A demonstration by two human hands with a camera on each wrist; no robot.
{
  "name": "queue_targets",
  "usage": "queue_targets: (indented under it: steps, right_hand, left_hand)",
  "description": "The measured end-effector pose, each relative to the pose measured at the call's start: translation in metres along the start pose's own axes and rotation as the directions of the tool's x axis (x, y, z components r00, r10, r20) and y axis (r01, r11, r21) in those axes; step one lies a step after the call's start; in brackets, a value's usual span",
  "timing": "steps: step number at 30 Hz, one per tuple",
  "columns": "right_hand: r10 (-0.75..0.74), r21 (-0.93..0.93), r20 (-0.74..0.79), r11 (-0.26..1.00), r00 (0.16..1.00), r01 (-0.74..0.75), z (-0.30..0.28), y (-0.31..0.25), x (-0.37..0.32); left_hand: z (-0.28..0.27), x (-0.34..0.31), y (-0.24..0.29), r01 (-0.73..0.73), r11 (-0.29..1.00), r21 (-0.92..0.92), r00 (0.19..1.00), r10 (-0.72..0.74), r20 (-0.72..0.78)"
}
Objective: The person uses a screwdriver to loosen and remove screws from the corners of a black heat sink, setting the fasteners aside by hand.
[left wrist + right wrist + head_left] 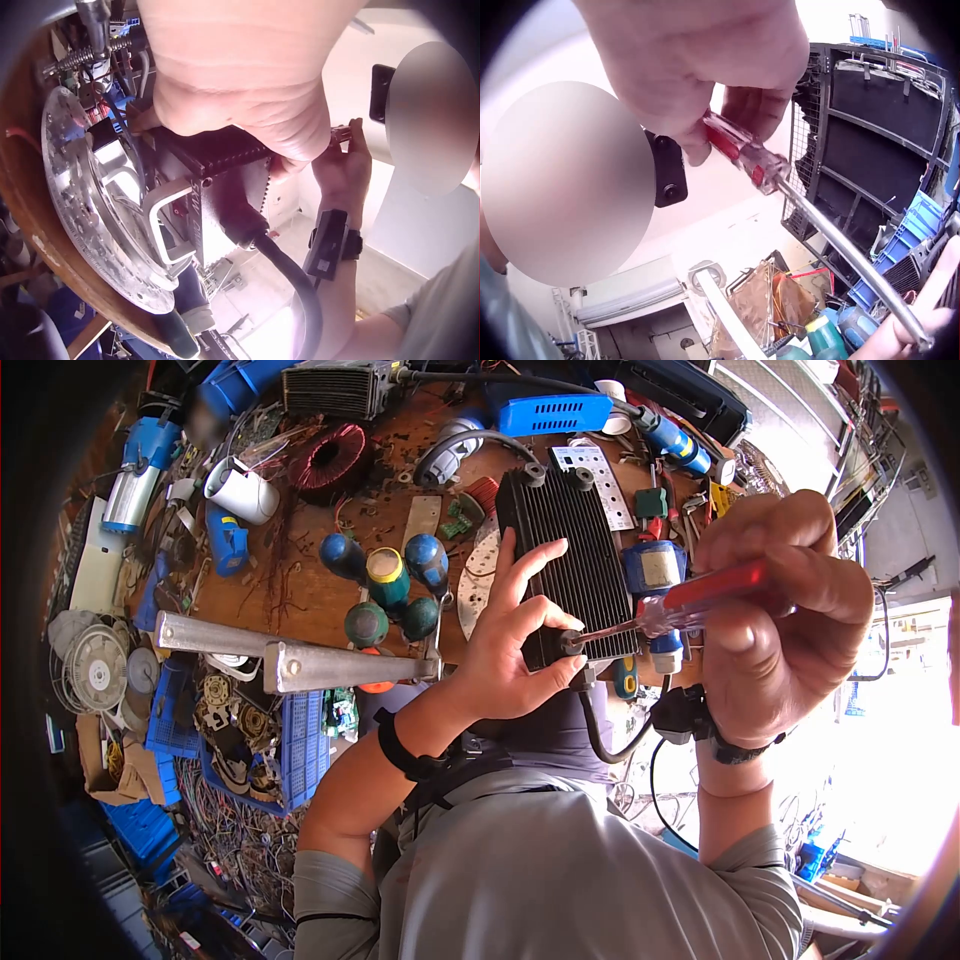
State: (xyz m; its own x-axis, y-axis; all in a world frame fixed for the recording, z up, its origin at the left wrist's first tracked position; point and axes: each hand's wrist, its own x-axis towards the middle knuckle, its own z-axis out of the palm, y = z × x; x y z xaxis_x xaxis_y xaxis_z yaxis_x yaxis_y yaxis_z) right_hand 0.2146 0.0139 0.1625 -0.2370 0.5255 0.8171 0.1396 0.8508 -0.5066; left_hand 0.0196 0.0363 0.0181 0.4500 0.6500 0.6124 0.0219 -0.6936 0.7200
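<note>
A long black finned metal box [575, 560] stands on the bench edge, with round black feet at its far corners. My left hand [515, 645] lies over its near end; thumb and index finger pinch another round black foot [571, 642], and the other fingers spread along the fins. My right hand [785, 610] grips a screwdriver [700, 600] by its clear red handle, and the tip meets the middle of that foot. In the right wrist view the screwdriver's metal shaft [847, 247] shows at full length. The left wrist view shows a thick black cable [289, 277] leaving the box's end.
Several screwdriver handles [388, 575] stand upright left of my left hand, near a metal bar clamp [350, 665]. A copper coil [330, 460], a blue vented cover [555, 413] and a perforated white plate [595, 480] lie farther back. Blue crates [300, 745] of parts sit below.
</note>
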Motion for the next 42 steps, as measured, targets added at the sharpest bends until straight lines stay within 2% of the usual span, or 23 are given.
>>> queue_targets:
  steps: [1,2,4,6,9,11,14,16,18,19,20,22,23,24,26,27,30,31,32,34,39,41,42]
  right_hand:
    - [-0.008,0.074,0.084,0.997,0.996,0.002,-0.003,0.001,0.003]
    - [-0.008,0.074,0.084,0.997,0.996,0.002,0.001,-0.002,0.001]
    - [0.18,0.285,-0.119,0.948,0.976,-0.14,0.02,-0.014,0.002]
    - [0.233,0.303,-0.046,0.93,0.971,-0.208,0.009,-0.011,-0.004]
    - [0.132,0.314,0.026,0.94,0.991,-0.133,0.008,-0.001,0.001]
    - [-0.088,0.166,0.002,0.982,0.996,0.086,0.013,0.005,0.01]
    - [-0.029,0.058,0.052,0.998,0.998,0.026,-0.004,0.004,-0.004]
    - [-0.047,0.071,0.068,0.997,0.997,0.042,-0.002,0.003,-0.001]
    - [0.151,0.26,-0.081,0.957,0.985,-0.125,0.014,-0.008,0.001]
    - [0.255,0.262,-0.264,0.947,0.93,-0.186,0.026,-0.015,0.001]
    - [0.255,0.262,-0.264,0.947,0.93,-0.185,0.022,-0.012,0.0]
    - [0.081,0.29,0.028,0.953,0.996,-0.086,0.008,-0.001,0.001]
    - [0.062,0.221,-0.03,0.974,0.998,-0.054,0.01,-0.001,0.0]
    - [0.061,0.22,-0.032,0.974,0.998,-0.053,0.008,-0.001,0.001]
    - [0.025,0.065,0.048,0.997,0.999,-0.028,-0.002,0.0,0.001]
    - [-0.005,-0.002,0.011,1.0,1.0,0.005,-0.004,0.003,-0.001]
    - [0.045,0.067,-0.015,0.997,0.999,-0.044,0.0,-0.002,0.001]
    - [0.133,0.079,-0.208,0.99,0.969,-0.118,0.02,-0.01,0.003]
    - [0.131,0.079,-0.207,0.99,0.97,-0.116,0.017,-0.009,0.003]
    - [0.116,0.203,-0.036,0.973,0.993,-0.106,0.008,-0.004,-0.001]
    - [0.19,0.234,-0.117,0.959,0.975,-0.159,0.015,-0.011,0.003]
    - [0.015,0.092,-0.01,0.996,1.0,-0.014,0.004,-0.004,0.006]
    - [0.012,0.115,-0.007,0.993,1.0,-0.011,-0.001,0.001,0.003]
  left_hand:
    - [0.0,0.0,0.0,0.003,1.0,-0.005,1.0,-0.003,0.0]
    - [0.001,-0.001,0.0,0.003,1.0,-0.005,1.0,-0.003,0.0]
    - [0.004,-0.003,0.001,0.033,0.997,-0.07,0.998,-0.037,-0.058]
    - [0.005,-0.002,0.0,0.027,0.997,-0.069,0.998,-0.031,-0.06]
    - [0.002,0.0,-0.001,0.021,0.999,-0.044,0.999,-0.022,-0.029]
    - [0.0,0.0,-0.001,0.02,1.0,-0.019,1.0,-0.02,0.005]
    - [0.001,-0.001,-0.001,0.012,1.0,-0.005,1.0,-0.012,0.006]
    - [0.001,-0.001,-0.001,0.019,1.0,-0.017,1.0,-0.018,0.004]
    - [0.004,-0.003,0.0,0.039,0.998,-0.058,0.999,-0.04,-0.019]
    - [0.005,-0.004,0.001,0.06,0.993,-0.097,0.997,-0.064,-0.043]
    - [0.005,-0.003,0.0,0.059,0.994,-0.097,0.997,-0.064,-0.043]
    - [0.006,-0.002,-0.001,0.043,0.993,-0.109,0.997,-0.049,-0.055]
    - [0.006,-0.001,0.0,0.041,0.993,-0.111,0.997,-0.047,-0.053]
    - [0.006,-0.002,0.0,0.061,0.992,-0.112,0.997,-0.065,-0.036]
    - [0.004,-0.001,0.001,0.081,0.991,-0.111,0.996,-0.084,-0.02]
    - [0.003,0.0,0.001,0.051,0.996,-0.078,0.998,-0.052,-0.02]
    - [0.001,0.001,0.0,0.018,0.999,-0.043,1.0,-0.019,-0.014]
    - [0.001,0.0,0.0,0.015,0.999,-0.04,1.0,-0.016,-0.01]
    - [0.002,-0.001,0.001,0.014,0.999,-0.039,1.0,-0.014,-0.011]
    - [0.004,-0.005,0.003,0.131,0.986,-0.102,0.991,-0.132,-0.009]
    - [0.002,0.001,0.001,0.067,0.995,-0.074,0.998,-0.068,-0.01]
    - [0.001,0.002,0.001,0.024,0.999,-0.024,1.0,-0.024,0.004]
    - [0.001,0.002,0.002,0.019,0.999,-0.028,1.0,-0.02,-0.002]
